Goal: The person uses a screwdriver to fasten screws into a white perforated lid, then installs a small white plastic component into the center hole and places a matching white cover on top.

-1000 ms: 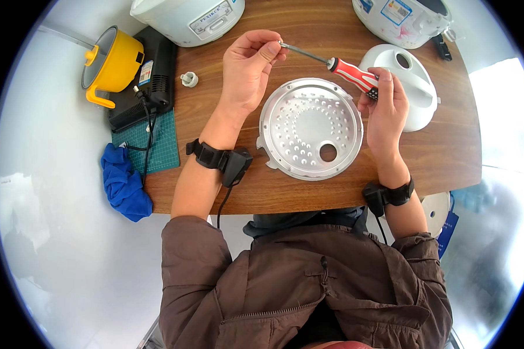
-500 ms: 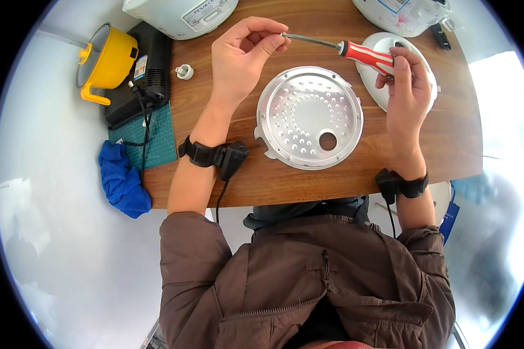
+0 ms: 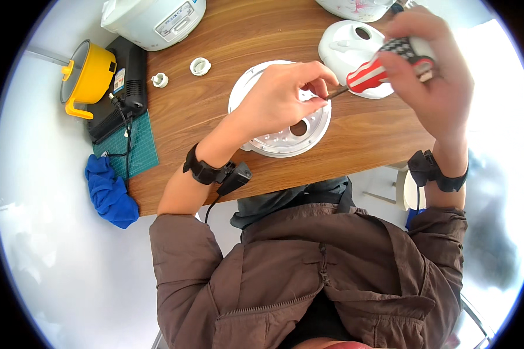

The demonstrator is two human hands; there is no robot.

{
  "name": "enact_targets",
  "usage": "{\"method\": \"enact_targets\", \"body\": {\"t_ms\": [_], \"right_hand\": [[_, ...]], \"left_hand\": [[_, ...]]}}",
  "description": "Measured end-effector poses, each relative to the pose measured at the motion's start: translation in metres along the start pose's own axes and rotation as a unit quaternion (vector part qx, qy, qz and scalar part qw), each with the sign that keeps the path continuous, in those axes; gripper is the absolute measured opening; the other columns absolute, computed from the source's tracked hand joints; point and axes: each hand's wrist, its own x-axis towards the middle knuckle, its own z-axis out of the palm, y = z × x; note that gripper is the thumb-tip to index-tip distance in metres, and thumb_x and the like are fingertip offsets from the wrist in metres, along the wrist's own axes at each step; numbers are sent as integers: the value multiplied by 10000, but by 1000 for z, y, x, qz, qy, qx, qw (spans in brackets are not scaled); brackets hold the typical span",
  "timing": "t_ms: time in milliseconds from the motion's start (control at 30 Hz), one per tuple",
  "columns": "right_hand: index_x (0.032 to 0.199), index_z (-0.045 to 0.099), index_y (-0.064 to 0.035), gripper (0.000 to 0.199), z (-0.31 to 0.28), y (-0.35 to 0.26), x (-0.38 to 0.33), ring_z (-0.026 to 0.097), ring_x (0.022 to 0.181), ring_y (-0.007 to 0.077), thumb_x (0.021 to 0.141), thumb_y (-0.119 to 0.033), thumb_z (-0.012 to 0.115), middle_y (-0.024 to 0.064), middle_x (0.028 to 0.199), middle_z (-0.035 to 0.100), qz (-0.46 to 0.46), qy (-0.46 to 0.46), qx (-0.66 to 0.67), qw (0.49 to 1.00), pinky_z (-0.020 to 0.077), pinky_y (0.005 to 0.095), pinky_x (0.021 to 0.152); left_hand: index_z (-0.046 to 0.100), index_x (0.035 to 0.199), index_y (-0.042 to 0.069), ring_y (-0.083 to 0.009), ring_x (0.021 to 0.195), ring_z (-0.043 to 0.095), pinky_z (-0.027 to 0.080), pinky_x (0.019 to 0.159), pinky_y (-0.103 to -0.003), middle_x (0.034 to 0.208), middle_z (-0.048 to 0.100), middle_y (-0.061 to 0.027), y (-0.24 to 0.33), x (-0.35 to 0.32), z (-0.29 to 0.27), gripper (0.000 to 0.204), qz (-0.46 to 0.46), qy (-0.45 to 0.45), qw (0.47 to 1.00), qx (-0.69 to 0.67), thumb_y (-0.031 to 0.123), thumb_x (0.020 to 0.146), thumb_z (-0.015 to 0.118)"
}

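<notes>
1. Screwdriver (image 3: 367, 77), red-and-white striped, checkered toward its butt, at two o'clock of the silvery metal disc (image 3: 279, 146).
2. Right hand (image 3: 439, 87) grips it.
3. Left hand (image 3: 285, 96) pinches near its tip.

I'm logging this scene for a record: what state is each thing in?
Screwdriver, held at a slant
Right hand, closed around the screwdriver
Left hand, fingers curled at the screwdriver's tip
Disc, flat, partly hidden
Cover, partly hidden
Pot, lidded
Cloth, crumpled
Mat, flat, partly covered
Cable, slack
White caps, lying apart
</notes>
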Motion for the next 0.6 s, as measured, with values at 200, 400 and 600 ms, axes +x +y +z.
{"method": "enact_targets", "body": {"t_ms": [200, 400, 600], "right_hand": [[943, 632, -47, 230, 7, -32, 4, 642, 743, 215, 798, -73, 809, 75, 840, 630, 94, -105, -15, 990, 521, 317, 631], [985, 641, -34, 243, 21, -43, -10, 626, 778, 220, 801, -44, 800, 70, 898, 639, 110, -133, 31, 984, 503, 309, 705], [967, 637, -60, 263, 33, -50, -16, 598, 770, 234, 769, -54, 811, 48, 871, 606, 97, -146, 25, 984, 496, 342, 681]], "left_hand": [[649, 903, -8, -238, 733, 674, 527, 678, -342, 806, 705, -110, -7, -2, 20, 123, -26, -65, 998, -6, -6, 805, 722], [698, 949, -30, -225, 775, 675, 550, 720, -337, 840, 707, -109, -7, -20, 12, 192, -39, -182, 982, 38, 60, 807, 791], [690, 920, -19, -204, 749, 640, 523, 717, -345, 825, 685, -91, -15, -28, 14, 157, -60, -189, 980, -3, 71, 835, 787]]}}
